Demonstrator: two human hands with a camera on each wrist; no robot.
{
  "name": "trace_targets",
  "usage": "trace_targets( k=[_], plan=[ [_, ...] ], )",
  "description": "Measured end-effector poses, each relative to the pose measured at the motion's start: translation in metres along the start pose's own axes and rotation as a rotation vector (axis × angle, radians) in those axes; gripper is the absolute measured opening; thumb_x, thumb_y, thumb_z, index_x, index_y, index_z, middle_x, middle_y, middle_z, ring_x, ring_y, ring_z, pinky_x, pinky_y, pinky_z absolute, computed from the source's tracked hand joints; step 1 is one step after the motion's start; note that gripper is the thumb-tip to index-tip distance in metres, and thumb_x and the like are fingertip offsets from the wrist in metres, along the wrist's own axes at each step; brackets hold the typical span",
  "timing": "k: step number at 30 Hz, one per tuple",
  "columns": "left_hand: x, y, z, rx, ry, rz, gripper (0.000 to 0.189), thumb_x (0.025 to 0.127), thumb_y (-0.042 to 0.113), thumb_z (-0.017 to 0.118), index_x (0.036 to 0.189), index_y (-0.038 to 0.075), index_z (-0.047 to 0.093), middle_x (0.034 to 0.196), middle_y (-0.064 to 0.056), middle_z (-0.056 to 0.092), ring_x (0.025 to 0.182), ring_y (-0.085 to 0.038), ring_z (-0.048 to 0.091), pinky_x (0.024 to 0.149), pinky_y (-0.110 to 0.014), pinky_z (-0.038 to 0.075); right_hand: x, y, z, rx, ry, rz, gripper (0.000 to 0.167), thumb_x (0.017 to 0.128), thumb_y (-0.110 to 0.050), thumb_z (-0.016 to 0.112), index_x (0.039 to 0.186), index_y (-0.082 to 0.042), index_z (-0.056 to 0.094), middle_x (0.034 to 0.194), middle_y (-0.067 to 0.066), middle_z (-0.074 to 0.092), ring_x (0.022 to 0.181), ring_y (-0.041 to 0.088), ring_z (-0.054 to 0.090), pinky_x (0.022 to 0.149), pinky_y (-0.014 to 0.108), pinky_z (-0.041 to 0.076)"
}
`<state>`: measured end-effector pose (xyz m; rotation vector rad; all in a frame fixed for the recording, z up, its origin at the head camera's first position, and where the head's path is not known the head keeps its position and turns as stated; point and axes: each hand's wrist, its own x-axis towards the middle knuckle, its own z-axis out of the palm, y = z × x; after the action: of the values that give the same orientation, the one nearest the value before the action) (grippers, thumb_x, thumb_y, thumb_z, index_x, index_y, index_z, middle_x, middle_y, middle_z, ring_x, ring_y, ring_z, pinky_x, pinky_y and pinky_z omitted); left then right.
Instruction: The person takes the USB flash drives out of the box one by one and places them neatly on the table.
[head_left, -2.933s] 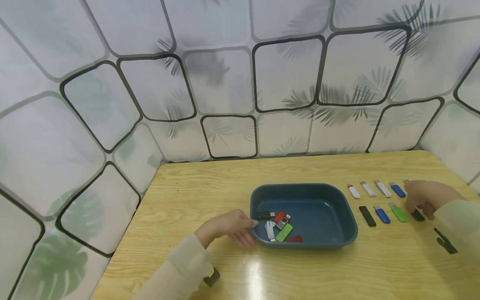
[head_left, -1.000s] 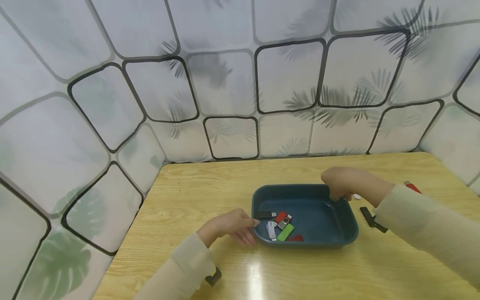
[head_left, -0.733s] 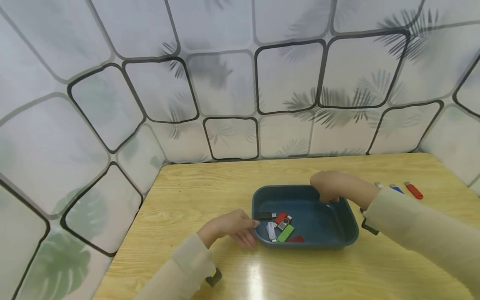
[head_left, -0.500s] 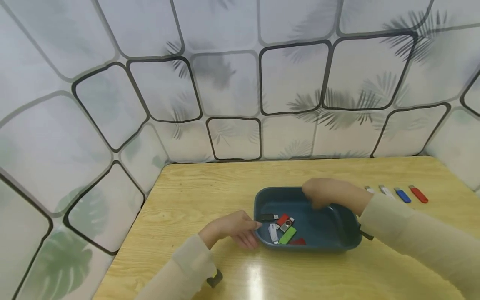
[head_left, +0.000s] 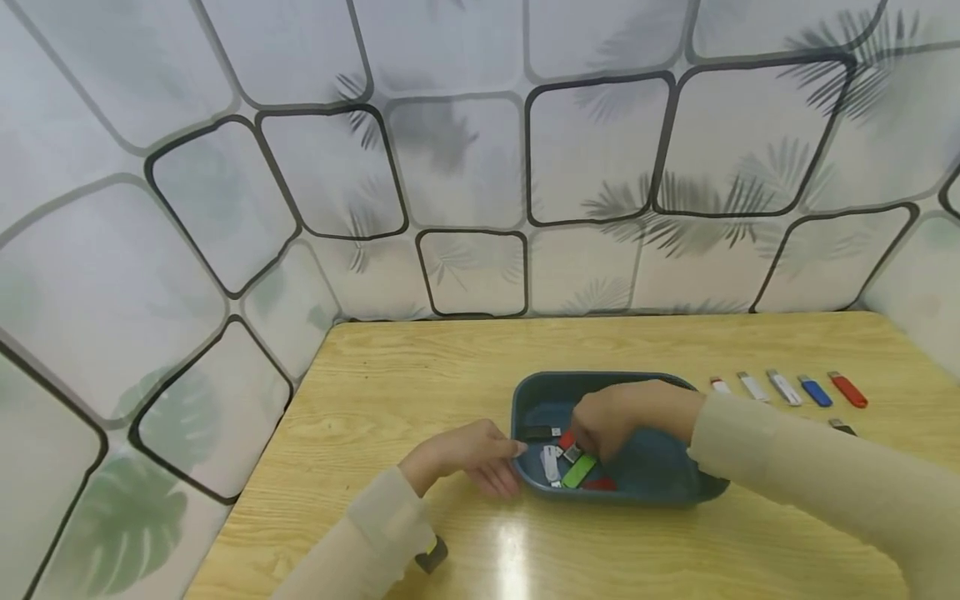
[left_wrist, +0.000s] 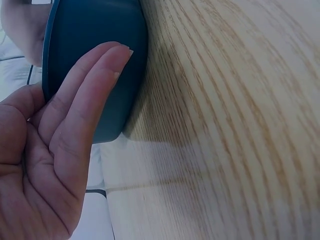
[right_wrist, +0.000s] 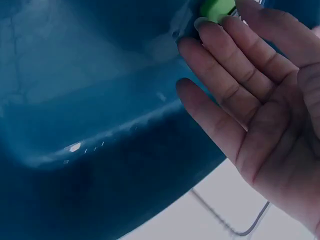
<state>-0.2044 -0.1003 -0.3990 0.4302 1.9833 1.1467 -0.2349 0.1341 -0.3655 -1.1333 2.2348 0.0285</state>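
A dark teal plastic bin (head_left: 660, 479) stands on the wooden table, with several USB sticks in its left half. Among them are a black USB stick (head_left: 536, 433), a white USB stick (head_left: 551, 465), a green USB stick (head_left: 579, 472) and a dark red USB stick (head_left: 600, 484). My left hand (head_left: 472, 457) pinches the bin's left rim, thumb over the edge and fingers along the outer wall (left_wrist: 75, 100). Inside the bin, my right hand (head_left: 611, 417) reaches down over the sticks. Its loosely bent fingers (right_wrist: 225, 57) come right up to the green stick; its thumb tip is hidden.
Right of the bin lies a row of USB sticks, including a white one (head_left: 783, 387), a blue one (head_left: 815, 391) and a red one (head_left: 848, 389). Another dark stick (head_left: 842, 426) shows beyond my right sleeve, which covers the front row. Patterned fabric (head_left: 480, 275) rises behind the table.
My right hand has moved left from the rows of sticks, over the bin's far right rim and down to the sticks inside. My left hand keeps its hold on the rim.
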Motion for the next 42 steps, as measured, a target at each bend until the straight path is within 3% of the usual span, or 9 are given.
trace_targets(
  k=[6, 14, 22, 26, 33, 42],
  plan=[
    [0.001, 0.002, 0.001, 0.003, -0.019, 0.006, 0.041, 0.098, 0.027, 0.048, 0.085, -0.006, 0.069, 0.078, -0.018, 0.071, 0.070, -0.027, 0.071, 0.061, -0.036, 0.060, -0.004, -0.014, 0.012, -0.044, -0.040, 0.006, 0.011, 0.074, -0.011, 0.076, 0.075, -0.014, 0.065, 0.068, -0.013, 0.056, 0.058, 0.001, 0.048, 0.052, 0.015, 0.045],
    [-0.002, 0.005, -0.004, 0.016, -0.043, -0.012, 0.041, 0.098, 0.025, 0.048, 0.087, -0.008, 0.068, 0.080, -0.020, 0.071, 0.071, -0.027, 0.072, 0.061, -0.035, 0.060, 0.006, -0.021, 0.014, -0.052, -0.031, -0.029, 0.012, 0.075, -0.014, 0.076, 0.071, -0.014, 0.066, 0.061, -0.013, 0.057, 0.053, 0.000, 0.046, 0.047, 0.014, 0.042],
    [-0.002, 0.004, -0.005, 0.013, -0.055, -0.001, 0.042, 0.098, 0.025, 0.047, 0.087, -0.009, 0.069, 0.079, -0.019, 0.071, 0.070, -0.026, 0.072, 0.061, -0.034, 0.060, 0.013, -0.029, 0.013, -0.134, -0.024, 0.089, 0.016, 0.076, -0.018, 0.077, 0.072, -0.016, 0.062, 0.062, -0.009, 0.054, 0.052, 0.005, 0.045, 0.045, 0.020, 0.040],
    [0.000, 0.004, -0.004, 0.005, -0.059, -0.001, 0.042, 0.098, 0.025, 0.047, 0.088, -0.010, 0.068, 0.079, -0.020, 0.071, 0.070, -0.026, 0.072, 0.061, -0.035, 0.060, 0.013, -0.024, 0.013, -0.151, 0.009, 0.102, 0.016, 0.075, -0.017, 0.077, 0.072, -0.016, 0.062, 0.063, -0.009, 0.054, 0.054, 0.006, 0.045, 0.048, 0.021, 0.042],
    [0.001, 0.004, -0.004, -0.011, -0.083, 0.000, 0.042, 0.099, 0.025, 0.047, 0.088, -0.009, 0.069, 0.080, -0.020, 0.071, 0.072, -0.029, 0.072, 0.061, -0.035, 0.060, 0.010, -0.019, 0.015, -0.330, 0.149, 0.040, 0.017, 0.073, -0.011, 0.077, 0.076, -0.015, 0.061, 0.067, -0.008, 0.055, 0.058, 0.006, 0.044, 0.054, 0.021, 0.047],
    [0.002, 0.003, -0.005, -0.022, -0.095, 0.001, 0.041, 0.099, 0.025, 0.047, 0.089, -0.009, 0.068, 0.081, -0.021, 0.071, 0.074, -0.029, 0.072, 0.062, -0.035, 0.060, 0.012, -0.023, 0.018, -0.407, 0.191, 0.012, 0.013, 0.080, -0.021, 0.073, 0.075, -0.017, 0.062, 0.065, -0.007, 0.055, 0.054, 0.007, 0.043, 0.049, 0.023, 0.046]
  ],
)
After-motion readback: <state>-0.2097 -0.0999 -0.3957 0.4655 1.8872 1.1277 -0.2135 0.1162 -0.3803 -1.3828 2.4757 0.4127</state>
